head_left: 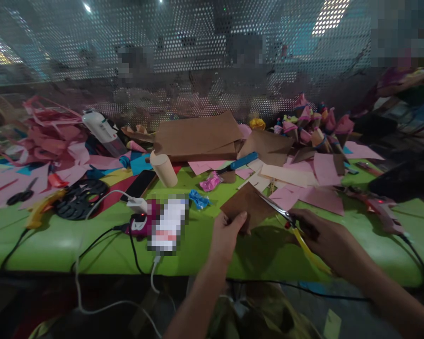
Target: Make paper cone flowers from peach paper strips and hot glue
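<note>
My left hand pinches a piece of brown paper by its lower left side, thumb on top. My right hand is closed around the handles of a pair of scissors with a yellow handle. The blades lie along the right edge of the brown paper; whether they are cutting into it I cannot tell. Both hands are above the green table. A crumpled blue paper and a crumpled pink paper lie just beyond my left hand.
A phone on a white cable lies left of my hands, beside a purple power strip. A pink glue gun rests at the right, a yellow one at the left. Behind are a cardboard box and paper flowers.
</note>
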`<action>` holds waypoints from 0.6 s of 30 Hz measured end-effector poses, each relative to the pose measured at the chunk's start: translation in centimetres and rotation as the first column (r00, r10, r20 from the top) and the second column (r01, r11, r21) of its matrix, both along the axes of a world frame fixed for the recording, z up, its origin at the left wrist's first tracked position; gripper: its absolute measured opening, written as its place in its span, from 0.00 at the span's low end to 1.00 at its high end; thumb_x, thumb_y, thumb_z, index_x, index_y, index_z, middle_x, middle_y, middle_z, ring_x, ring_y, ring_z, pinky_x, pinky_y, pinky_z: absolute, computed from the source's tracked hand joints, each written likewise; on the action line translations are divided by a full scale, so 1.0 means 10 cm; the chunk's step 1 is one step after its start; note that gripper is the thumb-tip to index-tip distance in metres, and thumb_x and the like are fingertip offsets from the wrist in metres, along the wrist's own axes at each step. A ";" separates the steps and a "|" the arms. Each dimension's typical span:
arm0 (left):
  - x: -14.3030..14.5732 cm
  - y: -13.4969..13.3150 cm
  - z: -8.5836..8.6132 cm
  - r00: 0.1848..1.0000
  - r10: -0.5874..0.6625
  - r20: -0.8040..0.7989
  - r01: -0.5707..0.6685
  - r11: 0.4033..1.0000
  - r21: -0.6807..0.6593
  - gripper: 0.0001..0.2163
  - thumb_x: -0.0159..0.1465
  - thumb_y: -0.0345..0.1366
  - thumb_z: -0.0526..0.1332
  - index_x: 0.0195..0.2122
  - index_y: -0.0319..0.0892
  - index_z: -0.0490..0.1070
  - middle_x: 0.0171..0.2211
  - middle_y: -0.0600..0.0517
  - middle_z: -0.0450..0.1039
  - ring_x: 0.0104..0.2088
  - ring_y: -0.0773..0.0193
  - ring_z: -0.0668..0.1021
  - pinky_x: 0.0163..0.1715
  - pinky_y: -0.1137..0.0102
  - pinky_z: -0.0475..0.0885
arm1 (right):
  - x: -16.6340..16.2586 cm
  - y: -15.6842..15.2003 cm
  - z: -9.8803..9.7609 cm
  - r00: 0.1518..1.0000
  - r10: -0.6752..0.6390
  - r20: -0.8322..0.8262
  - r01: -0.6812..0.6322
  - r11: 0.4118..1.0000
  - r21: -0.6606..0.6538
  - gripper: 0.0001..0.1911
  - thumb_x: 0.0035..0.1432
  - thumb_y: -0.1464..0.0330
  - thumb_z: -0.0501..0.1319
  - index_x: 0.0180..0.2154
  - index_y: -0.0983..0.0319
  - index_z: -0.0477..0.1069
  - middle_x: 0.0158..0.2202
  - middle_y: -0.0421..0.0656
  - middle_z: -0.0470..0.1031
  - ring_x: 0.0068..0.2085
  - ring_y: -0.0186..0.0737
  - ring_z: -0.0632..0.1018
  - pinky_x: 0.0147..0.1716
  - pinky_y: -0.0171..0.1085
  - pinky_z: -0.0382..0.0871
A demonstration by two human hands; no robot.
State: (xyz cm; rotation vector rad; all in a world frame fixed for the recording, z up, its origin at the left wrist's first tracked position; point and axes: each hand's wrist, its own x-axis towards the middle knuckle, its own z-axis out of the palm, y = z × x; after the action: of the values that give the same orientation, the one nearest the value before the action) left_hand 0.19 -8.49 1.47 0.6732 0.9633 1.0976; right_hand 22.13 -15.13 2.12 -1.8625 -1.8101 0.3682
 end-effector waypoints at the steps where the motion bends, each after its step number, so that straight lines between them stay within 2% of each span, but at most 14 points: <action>1: 0.00 0.00 0.00 1.000 -0.004 -0.003 0.004 1.000 -0.001 0.16 0.44 0.43 0.77 0.25 0.39 0.76 0.21 0.54 0.75 0.23 0.67 0.73 0.24 0.72 0.69 | 0.00 0.00 -0.01 1.000 0.001 -0.003 -0.001 1.000 0.008 0.17 0.56 0.64 0.59 0.47 0.58 0.77 0.32 0.42 0.83 0.26 0.41 0.79 0.25 0.35 0.69; 5: 0.00 0.00 -0.01 1.000 0.000 -0.007 0.000 1.000 0.013 0.16 0.44 0.44 0.77 0.24 0.39 0.75 0.20 0.55 0.74 0.21 0.69 0.72 0.23 0.73 0.68 | 0.00 0.00 -0.01 1.000 0.004 -0.006 -0.004 1.000 0.003 0.17 0.57 0.62 0.60 0.48 0.58 0.77 0.33 0.42 0.84 0.26 0.41 0.79 0.25 0.35 0.69; 9: 0.00 0.00 -0.02 1.000 -0.010 0.014 0.010 1.000 -0.018 0.18 0.43 0.44 0.78 0.25 0.39 0.75 0.20 0.55 0.74 0.20 0.69 0.72 0.21 0.73 0.67 | 0.00 -0.01 -0.01 1.000 -0.002 -0.028 0.002 1.000 0.019 0.17 0.58 0.60 0.61 0.47 0.56 0.77 0.29 0.41 0.82 0.24 0.41 0.77 0.23 0.35 0.68; 12: 0.01 0.01 -0.04 0.999 -0.019 0.030 0.020 1.000 -0.021 0.18 0.43 0.45 0.78 0.25 0.38 0.75 0.20 0.55 0.73 0.18 0.69 0.71 0.19 0.73 0.65 | 0.00 -0.01 -0.03 0.999 -0.004 -0.036 0.005 1.000 0.026 0.17 0.57 0.58 0.63 0.46 0.56 0.78 0.31 0.42 0.83 0.25 0.43 0.78 0.24 0.36 0.69; 18: 0.01 0.01 -0.04 0.998 -0.019 0.054 0.020 0.999 -0.027 0.20 0.42 0.45 0.78 0.24 0.39 0.73 0.18 0.56 0.72 0.17 0.70 0.71 0.18 0.74 0.65 | 0.01 -0.01 -0.04 0.999 0.010 -0.036 -0.009 1.000 0.011 0.16 0.59 0.59 0.60 0.47 0.56 0.77 0.30 0.41 0.83 0.24 0.41 0.78 0.23 0.35 0.69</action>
State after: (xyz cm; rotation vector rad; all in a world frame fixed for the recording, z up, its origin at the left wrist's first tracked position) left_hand 0.27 -8.36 1.08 0.6264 0.9228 1.0783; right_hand 22.23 -15.24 1.70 -1.8291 -1.7944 0.3921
